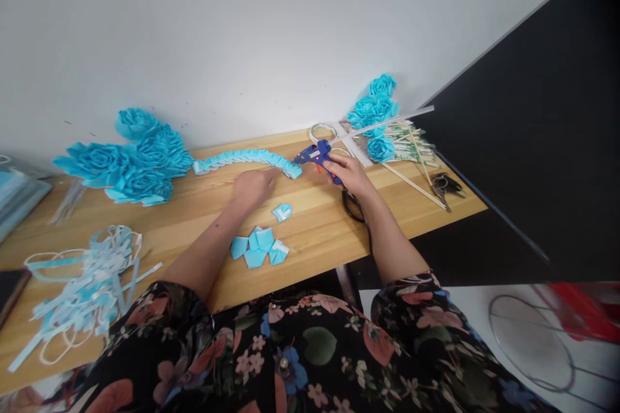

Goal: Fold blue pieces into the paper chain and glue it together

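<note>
A garland of overlapping folded light-blue pieces (242,156) curves across the table. My left hand (254,188) is closed, its fingertips at the garland's right end, where they seem to hold it; their undersides are hidden. My right hand (347,173) grips a blue hot glue gun (316,153), with its nozzle close to that same end. From the gun's back a long clear glue stick (387,122) sticks out. Nearer to me lie one loose folded blue piece (281,211) and a cluster of several more (260,240).
Blue crepe flowers (145,158) stand at the left rear, others (380,148) at the right rear beside bundled thin sticks (411,142). A tape roll (322,133), black-handled scissors (352,205) and keys (446,186) lie rightward. Cut strips with white loops (92,284) are piled front left.
</note>
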A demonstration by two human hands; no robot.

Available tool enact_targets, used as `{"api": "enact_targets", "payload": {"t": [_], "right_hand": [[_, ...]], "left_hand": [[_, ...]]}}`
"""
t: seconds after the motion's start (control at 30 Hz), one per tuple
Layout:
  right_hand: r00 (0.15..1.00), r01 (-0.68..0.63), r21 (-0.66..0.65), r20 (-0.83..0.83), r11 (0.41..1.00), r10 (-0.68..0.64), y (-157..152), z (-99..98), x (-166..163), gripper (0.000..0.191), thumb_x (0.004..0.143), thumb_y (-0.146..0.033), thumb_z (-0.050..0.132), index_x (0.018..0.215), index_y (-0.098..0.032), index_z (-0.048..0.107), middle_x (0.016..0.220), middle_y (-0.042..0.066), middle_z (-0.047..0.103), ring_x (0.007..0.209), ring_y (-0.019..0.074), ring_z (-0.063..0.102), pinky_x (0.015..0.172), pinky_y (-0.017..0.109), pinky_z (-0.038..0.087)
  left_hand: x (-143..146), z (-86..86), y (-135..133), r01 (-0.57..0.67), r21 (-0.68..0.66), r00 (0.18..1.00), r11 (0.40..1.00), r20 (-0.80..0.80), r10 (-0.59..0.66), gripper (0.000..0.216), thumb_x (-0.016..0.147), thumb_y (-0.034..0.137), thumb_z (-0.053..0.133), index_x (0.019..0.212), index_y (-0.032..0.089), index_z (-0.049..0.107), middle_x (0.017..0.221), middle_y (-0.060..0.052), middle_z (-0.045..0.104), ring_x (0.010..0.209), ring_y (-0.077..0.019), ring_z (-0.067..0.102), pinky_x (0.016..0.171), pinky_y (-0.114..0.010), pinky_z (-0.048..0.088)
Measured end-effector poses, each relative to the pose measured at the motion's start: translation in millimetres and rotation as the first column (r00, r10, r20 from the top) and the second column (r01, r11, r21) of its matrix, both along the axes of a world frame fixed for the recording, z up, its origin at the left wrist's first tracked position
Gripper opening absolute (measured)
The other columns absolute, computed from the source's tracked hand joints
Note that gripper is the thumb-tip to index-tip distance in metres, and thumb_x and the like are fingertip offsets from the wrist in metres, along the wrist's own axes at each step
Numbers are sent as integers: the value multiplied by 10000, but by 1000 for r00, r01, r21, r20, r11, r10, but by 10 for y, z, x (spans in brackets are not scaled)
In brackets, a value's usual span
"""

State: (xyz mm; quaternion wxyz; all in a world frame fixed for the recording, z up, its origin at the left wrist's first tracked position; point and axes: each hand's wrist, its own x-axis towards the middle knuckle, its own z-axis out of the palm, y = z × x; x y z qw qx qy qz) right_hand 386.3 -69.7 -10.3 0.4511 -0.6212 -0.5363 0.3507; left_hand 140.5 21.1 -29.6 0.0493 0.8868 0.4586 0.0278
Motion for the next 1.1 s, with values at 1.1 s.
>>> {"api": "enact_targets", "payload": {"t": [1.1], "right_hand": [[1000, 15, -29, -21, 999, -16, -4, 5, -4, 333, 870, -483, 593, 958, -190, 725, 528, -34, 530, 420, 84, 387, 406, 215, 266]], "left_hand": [[-18, -13, 5, 36, 10, 999, 999, -14, -36, 479, 963, 305, 365, 1371, 342, 615, 1024, -89, 771, 922, -283, 710, 746, -336, 481]]}}
